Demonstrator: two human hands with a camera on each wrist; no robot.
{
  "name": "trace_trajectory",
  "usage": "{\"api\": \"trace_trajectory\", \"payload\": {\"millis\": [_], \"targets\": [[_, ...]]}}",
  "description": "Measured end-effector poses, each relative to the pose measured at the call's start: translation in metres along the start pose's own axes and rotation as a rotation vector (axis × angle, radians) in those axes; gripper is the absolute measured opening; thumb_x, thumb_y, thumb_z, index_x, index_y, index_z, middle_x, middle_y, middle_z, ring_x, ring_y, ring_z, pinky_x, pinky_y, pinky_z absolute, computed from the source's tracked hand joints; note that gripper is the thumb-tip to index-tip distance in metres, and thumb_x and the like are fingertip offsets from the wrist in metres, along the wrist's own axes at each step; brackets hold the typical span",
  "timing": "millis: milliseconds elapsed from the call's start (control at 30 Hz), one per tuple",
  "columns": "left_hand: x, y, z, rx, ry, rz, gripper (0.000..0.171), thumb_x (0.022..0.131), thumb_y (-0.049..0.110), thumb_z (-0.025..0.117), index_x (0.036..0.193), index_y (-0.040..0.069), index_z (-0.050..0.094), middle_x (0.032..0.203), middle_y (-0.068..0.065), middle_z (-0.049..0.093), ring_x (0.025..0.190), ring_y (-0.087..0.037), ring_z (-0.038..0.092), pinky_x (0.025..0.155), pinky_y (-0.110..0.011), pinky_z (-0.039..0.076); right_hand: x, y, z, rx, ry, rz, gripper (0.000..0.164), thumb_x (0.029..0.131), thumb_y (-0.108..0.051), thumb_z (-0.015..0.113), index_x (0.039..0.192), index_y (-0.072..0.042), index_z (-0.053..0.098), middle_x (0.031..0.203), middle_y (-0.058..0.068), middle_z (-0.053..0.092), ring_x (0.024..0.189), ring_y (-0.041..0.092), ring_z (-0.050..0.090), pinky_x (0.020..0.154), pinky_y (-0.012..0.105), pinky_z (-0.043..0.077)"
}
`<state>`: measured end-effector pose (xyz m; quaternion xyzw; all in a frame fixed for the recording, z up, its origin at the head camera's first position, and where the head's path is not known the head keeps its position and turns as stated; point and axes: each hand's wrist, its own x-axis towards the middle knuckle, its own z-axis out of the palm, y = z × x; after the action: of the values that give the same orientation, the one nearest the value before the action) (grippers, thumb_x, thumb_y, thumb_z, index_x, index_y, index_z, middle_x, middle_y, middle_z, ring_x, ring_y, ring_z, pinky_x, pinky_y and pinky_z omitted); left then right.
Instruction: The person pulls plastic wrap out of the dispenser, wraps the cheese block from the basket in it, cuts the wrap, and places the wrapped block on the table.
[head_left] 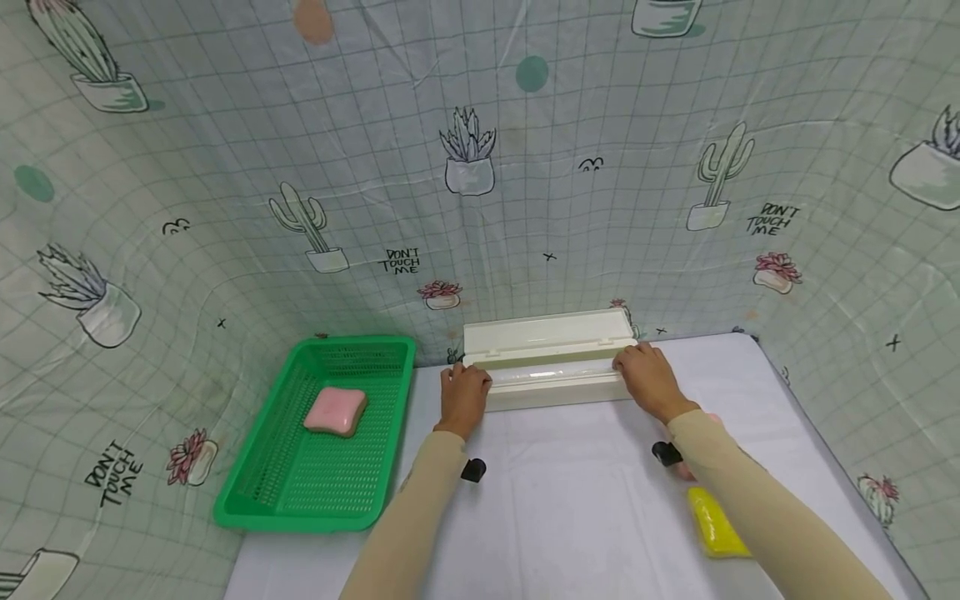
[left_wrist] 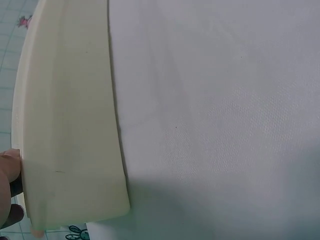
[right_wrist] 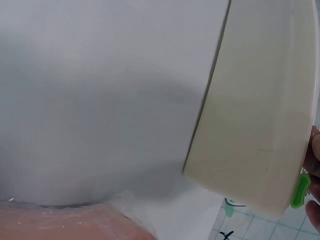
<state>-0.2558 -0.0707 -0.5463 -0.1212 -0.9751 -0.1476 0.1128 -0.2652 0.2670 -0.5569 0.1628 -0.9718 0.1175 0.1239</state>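
A cream cling film dispenser (head_left: 558, 393) stands at the back of the white table, its lid (head_left: 547, 333) raised. Shiny cling film (head_left: 555, 372) stretches across its opening between my two hands. At the left end my left hand (head_left: 463, 393) pinches the film by the front edge, fingers bent. My right hand (head_left: 651, 377) does the same at the right end. In the right wrist view a green slider (right_wrist: 300, 191) shows at the dispenser's edge beside the right fingers. Only parts of the fingers (left_wrist: 7, 172) appear in the left wrist view.
A green basket (head_left: 300, 522) on the left holds a pink block (head_left: 335, 411). On the right, a yellow packet (head_left: 716, 525) lies partly under my right forearm. A pink thing in clear film (right_wrist: 65, 225) lies near the right wrist. A patterned cloth (head_left: 525, 225) hangs behind.
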Motion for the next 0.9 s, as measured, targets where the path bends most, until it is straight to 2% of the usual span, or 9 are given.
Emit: {"api": "trace_trajectory", "payload": {"millis": [233, 400, 567, 733, 900], "targets": [[0.000, -0.003, 0.002, 0.056, 0.054, 0.038, 0.010, 0.101, 0.018, 0.072, 0.101, 0.013, 0.081, 0.103, -0.002, 0.078, 0.102, -0.025, 0.060, 0.102, -0.047, 0.042, 0.003, 0.000, 0.002, 0.017, 0.014, 0.001, 0.011, 0.096, 0.005, 0.068, 0.103, 0.002, 0.076, 0.102, 0.018, 0.073, 0.106, 0.040, 0.061, 0.095, 0.056, 0.049], [0.001, -0.004, 0.003, 0.110, 0.104, 0.075, 0.012, 0.103, 0.021, 0.070, 0.101, 0.015, 0.080, 0.102, -0.001, 0.077, 0.103, -0.024, 0.061, 0.101, -0.045, 0.043, 0.006, -0.001, 0.001, 0.019, 0.064, 0.002, 0.009, 0.095, 0.004, 0.070, 0.101, 0.001, 0.077, 0.098, 0.017, 0.073, 0.101, 0.040, 0.062, 0.092, 0.056, 0.050], [0.001, -0.004, 0.002, 0.144, 0.122, 0.093, 0.014, 0.104, 0.025, 0.068, 0.103, 0.016, 0.079, 0.101, 0.000, 0.075, 0.102, -0.024, 0.060, 0.100, -0.044, 0.044, 0.007, 0.004, 0.002, 0.011, 0.103, 0.007, 0.007, 0.094, 0.003, 0.073, 0.099, 0.001, 0.078, 0.095, 0.016, 0.074, 0.097, 0.038, 0.062, 0.087, 0.054, 0.052], [0.001, -0.004, 0.001, 0.161, 0.135, 0.099, 0.015, 0.104, 0.026, 0.067, 0.104, 0.017, 0.079, 0.100, 0.000, 0.073, 0.101, -0.023, 0.060, 0.099, -0.043, 0.044, 0.007, 0.010, 0.005, 0.033, 0.113, 0.037, 0.006, 0.095, 0.001, 0.073, 0.098, 0.001, 0.078, 0.096, 0.017, 0.075, 0.102, 0.039, 0.062, 0.088, 0.054, 0.051], [0.002, -0.004, 0.002, 0.179, 0.147, 0.115, 0.012, 0.102, 0.021, 0.069, 0.104, 0.018, 0.080, 0.099, 0.001, 0.074, 0.100, -0.022, 0.060, 0.097, -0.042, 0.045, 0.004, 0.014, 0.003, 0.064, 0.165, 0.038, 0.005, 0.093, -0.002, 0.076, 0.097, -0.001, 0.079, 0.098, 0.016, 0.077, 0.103, 0.039, 0.062, 0.092, 0.055, 0.050]]}}
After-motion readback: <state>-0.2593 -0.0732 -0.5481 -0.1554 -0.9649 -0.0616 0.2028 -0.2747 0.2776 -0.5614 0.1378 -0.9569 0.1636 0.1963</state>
